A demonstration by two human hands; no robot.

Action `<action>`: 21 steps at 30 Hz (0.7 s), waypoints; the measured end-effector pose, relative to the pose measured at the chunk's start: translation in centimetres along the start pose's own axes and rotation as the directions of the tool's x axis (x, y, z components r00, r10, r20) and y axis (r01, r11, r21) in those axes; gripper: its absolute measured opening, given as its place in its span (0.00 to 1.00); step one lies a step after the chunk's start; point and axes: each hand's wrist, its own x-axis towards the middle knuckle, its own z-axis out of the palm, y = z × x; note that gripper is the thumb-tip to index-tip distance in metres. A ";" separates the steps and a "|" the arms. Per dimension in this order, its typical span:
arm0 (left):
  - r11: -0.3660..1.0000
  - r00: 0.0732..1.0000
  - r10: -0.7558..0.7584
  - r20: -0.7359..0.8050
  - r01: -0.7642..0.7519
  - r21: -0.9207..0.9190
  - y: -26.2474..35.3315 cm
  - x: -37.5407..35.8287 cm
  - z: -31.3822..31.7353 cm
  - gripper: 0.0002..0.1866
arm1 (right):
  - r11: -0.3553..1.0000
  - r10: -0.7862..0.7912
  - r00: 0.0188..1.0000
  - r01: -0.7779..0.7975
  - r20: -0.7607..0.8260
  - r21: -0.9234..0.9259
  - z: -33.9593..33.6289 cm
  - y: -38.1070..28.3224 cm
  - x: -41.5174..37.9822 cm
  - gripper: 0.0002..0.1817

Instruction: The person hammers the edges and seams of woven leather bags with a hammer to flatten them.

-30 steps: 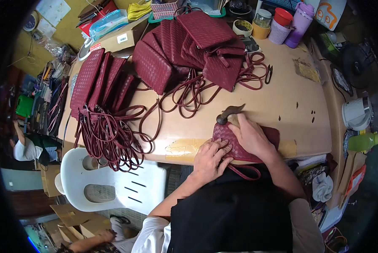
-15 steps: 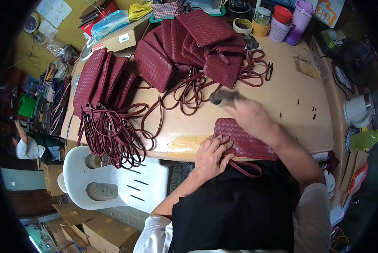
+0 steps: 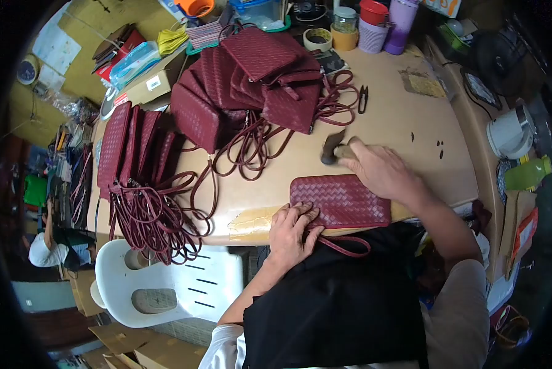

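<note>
Head view: left hand (image 3: 292,229) lies flat, fingers spread, pinning pouch (image 3: 341,201) at table (image 3: 405,129) edge so it can't slide; right hand (image 3: 379,170) is clenched around hammer (image 3: 334,149), just above pouch.

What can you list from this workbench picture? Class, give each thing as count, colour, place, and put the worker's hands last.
woven pouch: one, maroon, table's near edge
hammer: one, dark head, just beyond the pouch
far pile of pouches: several, maroon, back of the table, straps trailing
row of pouches: several, maroon, standing on edge at the table's left end, straps hanging off
snips: one, black, right of the far pile
cups and jars: several, purple, red, yellow, far edge
table: one, tan
chair: one, white plastic, lower left
left hand: pressing on the pouch's near-left corner
right hand: gripping the hammer's handle
</note>
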 end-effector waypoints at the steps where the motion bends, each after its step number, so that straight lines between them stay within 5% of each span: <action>1: 1.000 1.000 0.008 0.005 -0.008 -0.008 0.0 0.1 0.0 0.20 | 0.992 0.096 0.993 -0.089 -0.065 0.095 0.0 0.1 -0.4 0.18; 2: 1.000 1.000 0.005 0.007 -0.005 -0.003 0.1 0.0 -0.1 0.20 | 0.995 -0.016 0.995 0.025 -0.094 0.100 2.1 2.7 -0.5 0.18; 5: 1.000 1.000 0.019 0.008 -0.019 -0.003 0.2 0.1 0.0 0.19 | 0.998 0.066 0.997 -0.065 0.051 -0.024 0.0 3.1 -2.3 0.18; 7: 1.000 1.000 0.016 0.012 -0.016 0.007 0.2 0.1 0.0 0.19 | 0.998 0.069 0.998 -0.069 0.014 -0.005 -1.0 3.9 -3.5 0.17; 9: 1.000 1.000 0.002 0.026 -0.002 -0.012 0.3 0.1 0.1 0.19 | 0.923 0.286 0.940 -0.217 -0.188 0.317 -0.6 4.6 -4.4 0.20; 13: 1.000 1.000 -0.001 0.030 0.001 0.004 0.1 -0.2 0.3 0.20 | 0.968 0.235 0.972 -0.236 0.025 0.080 -0.9 7.1 -6.7 0.20; 15: 1.000 0.999 0.003 0.037 -0.004 0.020 0.0 -0.1 0.3 0.20 | 0.955 0.273 0.961 -0.275 0.035 0.107 -1.4 7.1 -7.4 0.20; 17: 1.000 0.999 0.001 0.048 -0.001 0.009 0.3 -0.1 0.2 0.20 | 0.850 0.404 0.881 -0.262 -0.247 0.457 0.6 7.7 -7.7 0.21; 18: 1.000 0.999 0.001 0.043 -0.002 0.025 0.5 -0.1 0.1 0.19 | 0.900 0.401 0.905 -0.361 -0.139 0.245 0.8 7.9 -7.8 0.21; 19: 0.999 0.999 0.006 0.032 -0.008 0.044 0.6 0.2 0.0 0.19 | 0.899 0.403 0.904 -0.361 -0.146 0.246 0.2 8.1 -7.9 0.21; 21: 0.999 0.999 0.026 0.021 -0.027 0.035 0.3 0.1 0.2 0.19 | 0.933 0.347 0.933 -0.354 0.098 0.067 -1.9 8.1 -8.3 0.20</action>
